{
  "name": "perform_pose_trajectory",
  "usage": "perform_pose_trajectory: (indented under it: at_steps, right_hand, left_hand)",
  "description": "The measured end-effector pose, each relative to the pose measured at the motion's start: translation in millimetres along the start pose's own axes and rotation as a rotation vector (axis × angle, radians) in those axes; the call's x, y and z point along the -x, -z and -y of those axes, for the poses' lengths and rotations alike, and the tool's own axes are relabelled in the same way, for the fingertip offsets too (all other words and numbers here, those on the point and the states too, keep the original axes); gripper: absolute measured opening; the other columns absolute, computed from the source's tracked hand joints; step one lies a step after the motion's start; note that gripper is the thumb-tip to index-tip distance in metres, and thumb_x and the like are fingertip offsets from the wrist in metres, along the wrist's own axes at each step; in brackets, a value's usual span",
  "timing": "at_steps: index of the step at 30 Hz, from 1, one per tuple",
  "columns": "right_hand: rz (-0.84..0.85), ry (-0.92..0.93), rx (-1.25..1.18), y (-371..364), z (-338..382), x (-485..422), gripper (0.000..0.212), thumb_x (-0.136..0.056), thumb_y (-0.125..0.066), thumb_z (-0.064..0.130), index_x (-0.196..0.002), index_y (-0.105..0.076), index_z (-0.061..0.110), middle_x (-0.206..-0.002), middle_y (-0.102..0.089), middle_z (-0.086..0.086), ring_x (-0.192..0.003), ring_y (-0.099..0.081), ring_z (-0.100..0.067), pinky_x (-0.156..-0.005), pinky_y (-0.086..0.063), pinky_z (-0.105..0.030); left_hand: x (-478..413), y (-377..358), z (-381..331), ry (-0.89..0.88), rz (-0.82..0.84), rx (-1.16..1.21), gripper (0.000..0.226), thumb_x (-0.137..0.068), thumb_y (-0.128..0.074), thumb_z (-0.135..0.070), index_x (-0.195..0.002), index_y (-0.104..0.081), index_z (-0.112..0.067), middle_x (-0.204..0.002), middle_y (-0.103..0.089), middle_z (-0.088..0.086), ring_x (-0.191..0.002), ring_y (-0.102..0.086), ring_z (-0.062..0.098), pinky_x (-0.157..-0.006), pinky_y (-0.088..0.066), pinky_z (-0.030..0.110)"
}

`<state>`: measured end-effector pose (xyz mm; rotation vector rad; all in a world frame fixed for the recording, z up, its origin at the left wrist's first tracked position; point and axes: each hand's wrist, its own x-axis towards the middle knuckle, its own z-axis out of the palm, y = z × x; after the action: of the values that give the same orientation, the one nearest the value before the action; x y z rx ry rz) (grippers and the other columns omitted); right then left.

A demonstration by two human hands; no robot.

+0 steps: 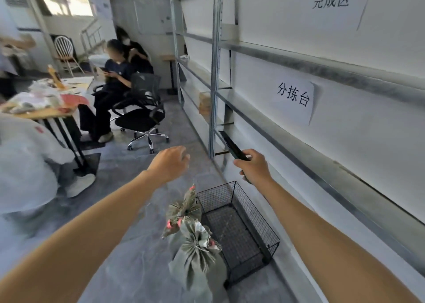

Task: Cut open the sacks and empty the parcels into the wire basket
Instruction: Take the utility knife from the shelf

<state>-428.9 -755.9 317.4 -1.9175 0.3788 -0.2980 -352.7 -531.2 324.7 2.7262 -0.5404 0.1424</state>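
1. A slim black bar-shaped cutter (pixel 232 145) is being gripped by the right hand (pixel 255 167), a little toward 2 o'clock from the middle of the view. The fingers are being wrapped round its lower end, and its free end is being pointed up toward 11 o'clock.
2. The left hand (pixel 171 162) is being held out at 10 o'clock of the right hand and apart from it. Its back is being turned up and its fingers are being left loosely curled downward, with nothing held.
3. Two grey-green woven sacks with red markings are being stood on the grey floor at 6 o'clock, below both hands. The nearer sack (pixel 197 256) is being kept shut by a tie round its bunched neck. The farther sack (pixel 184 208) is standing just behind it, also gathered at the top.
4. A black rectangular wire basket (pixel 259 220) is being kept on the floor at 3 o'clock of the sacks, just beside them. Only its dark mesh floor is being shown inside.
5. Grey metal shelving (pixel 215 72) is being seen from 12 to 4 o'clock, with a lower white paper sign (pixel 293 100) and an upper white paper sign (pixel 333 1) fixed to it.
6. At 10 o'clock, a black swivel chair (pixel 140 116) is being occupied by a seated person (pixel 110 91) beside a cluttered wooden table (pixel 46 113).
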Motion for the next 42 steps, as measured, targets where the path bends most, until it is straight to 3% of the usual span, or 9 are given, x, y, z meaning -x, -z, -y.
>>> perform_pose_trajectory:
  at_steps: [6, 10, 15, 20, 23, 26, 30, 36, 42]
  right_hand:
    - [0.051, 0.069, 0.014, -100.2, 41.8, 46.2, 0.016, -0.083, -0.065, 0.015, -0.098, -0.061, 0.012, -0.073, -0.063, -0.006, -0.055, -0.055, -0.016, -0.049, -0.046, -0.026]
    - [0.063, 0.136, 0.037, -166.1, 63.9, 73.1, 0.007, -0.083, -0.064, 0.019, -0.086, -0.062, 0.013, -0.061, -0.055, 0.0, -0.053, -0.051, -0.015, -0.043, -0.038, -0.023]
    - [0.119, 0.234, 0.133, -238.9, 92.5, 95.4, 0.023, -0.086, -0.058, 0.021, -0.071, -0.053, 0.005, -0.056, -0.044, 0.0, -0.049, -0.039, -0.015, -0.047, -0.029, -0.027]
    - [0.151, 0.278, 0.202, -296.2, 115.1, 96.9, 0.032, -0.089, -0.052, 0.023, -0.062, -0.036, 0.018, -0.054, -0.037, 0.005, -0.048, -0.035, -0.013, -0.048, -0.026, -0.027]
    - [0.149, 0.285, 0.241, -329.7, 124.1, 87.1, 0.032, -0.09, -0.052, 0.026, -0.062, -0.037, 0.021, -0.056, -0.04, 0.006, -0.05, -0.038, -0.013, -0.048, -0.026, -0.028]
    - [0.175, 0.284, 0.253, -362.5, 129.9, 71.6, 0.027, -0.089, -0.051, 0.026, -0.068, -0.042, 0.014, -0.059, -0.045, 0.003, -0.056, -0.043, -0.018, -0.049, -0.029, -0.03]
    - [0.186, 0.28, 0.22, -401.7, 133.9, 37.4, 0.025, -0.086, -0.053, 0.024, -0.065, -0.041, 0.017, -0.06, -0.046, 0.003, -0.06, -0.045, -0.02, -0.051, -0.031, -0.031]
    - [0.153, 0.263, 0.18, -452.8, 143.1, -34.9, 0.025, -0.088, -0.053, 0.023, -0.066, -0.044, 0.015, -0.059, -0.047, 0.004, -0.057, -0.046, -0.014, -0.048, -0.032, -0.029]
    - [0.103, 0.209, 0.195, -476.2, 144.1, -101.7, 0.021, -0.091, -0.051, 0.028, -0.075, -0.049, 0.014, -0.062, -0.049, 0.005, -0.059, -0.047, -0.017, -0.051, -0.032, -0.029]
  left_hand:
    - [59.7, 42.7, 98.8, 0.082, -0.051, -0.043, 0.03, -0.096, -0.038, -0.031, -0.104, -0.055, -0.008, -0.11, -0.063, 0.011, -0.101, -0.056, 0.034, -0.082, -0.043, 0.038]
    - [97.4, 69.3, 160.5, 0.11, -0.07, -0.075, 0.034, -0.097, -0.037, -0.031, -0.114, -0.055, -0.008, -0.116, -0.062, 0.01, -0.107, -0.056, 0.032, -0.086, -0.042, 0.038]
    - [129.8, 101.3, 225.7, 0.166, -0.124, -0.075, 0.036, -0.098, -0.035, -0.031, -0.116, -0.054, -0.007, -0.116, -0.061, 0.012, -0.105, -0.057, 0.032, -0.085, -0.043, 0.038]
    - [144.9, 118.7, 278.1, 0.215, -0.144, -0.046, 0.027, -0.098, -0.035, -0.032, -0.098, -0.05, -0.009, -0.106, -0.059, 0.011, -0.097, -0.057, 0.031, -0.074, -0.04, 0.036]
    - [143.7, 126.6, 306.4, 0.246, -0.15, -0.04, 0.037, -0.098, -0.036, -0.032, -0.119, -0.052, -0.007, -0.121, -0.057, 0.012, -0.109, -0.056, 0.033, -0.085, -0.044, 0.039]
    - [133.7, 129.2, 336.2, 0.277, -0.144, -0.043, 0.036, -0.097, -0.035, -0.033, -0.117, -0.053, -0.008, -0.117, -0.058, 0.011, -0.103, -0.056, 0.032, -0.086, -0.046, 0.041]
    - [102.4, 131.8, 370.4, 0.288, -0.128, -0.055, 0.035, -0.098, -0.036, -0.032, -0.118, -0.052, -0.008, -0.119, -0.058, 0.01, -0.103, -0.056, 0.031, -0.088, -0.046, 0.04]
    - [23.6, 141.8, 417.2, 0.259, -0.103, -0.103, 0.03, -0.098, -0.036, -0.031, -0.101, -0.052, -0.005, -0.094, -0.058, 0.009, -0.085, -0.058, 0.029, -0.076, -0.048, 0.042]
    - [-56.0, 139.8, 441.1, 0.165, -0.037, -0.114, 0.03, -0.098, -0.036, -0.031, -0.1, -0.052, -0.006, -0.097, -0.056, 0.006, -0.084, -0.056, 0.026, -0.072, -0.045, 0.037]
